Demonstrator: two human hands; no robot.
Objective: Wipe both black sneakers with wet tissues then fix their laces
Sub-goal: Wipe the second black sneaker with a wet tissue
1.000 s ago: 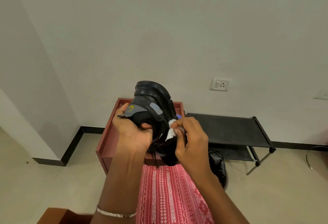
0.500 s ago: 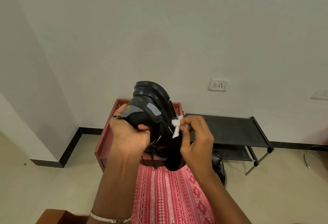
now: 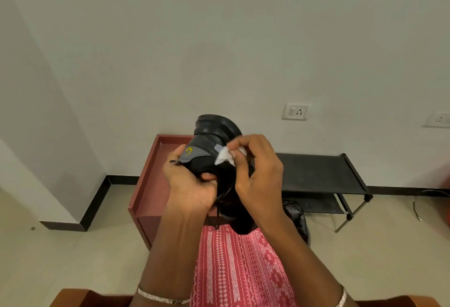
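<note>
One view is all you have, the head camera, so everything below comes from it. Half a second ago your right hand (image 3: 255, 173) held the tissue (image 3: 225, 157) low on the sneaker's (image 3: 214, 136) side; now it has climbed toward the heel end, and the white wad sits just under the thick sole, beside the small grey patch. That reads as the wipe working its way up the upper, so you are likely partway through this first shoe, with the laces untouched.

Your left hand (image 3: 192, 182) has stayed put: it grips the sneaker at the collar, thumb hooked over the dark opening, fingers round the grey tab with the yellow mark. The sneaker is held up in front of you, sole away and upward, toe pointing down toward your lap. A lace (image 3: 217, 211) hangs loose below your left palm.

Your right hand pinches the tissue between thumb and fingertips, pressed against the shoe's side. The shoe sits between both hands, touching each.

Something dark lies on the floor by the black rack (image 3: 319, 175), just right of your forearm; whether that is the second sneaker you cannot tell.
</note>
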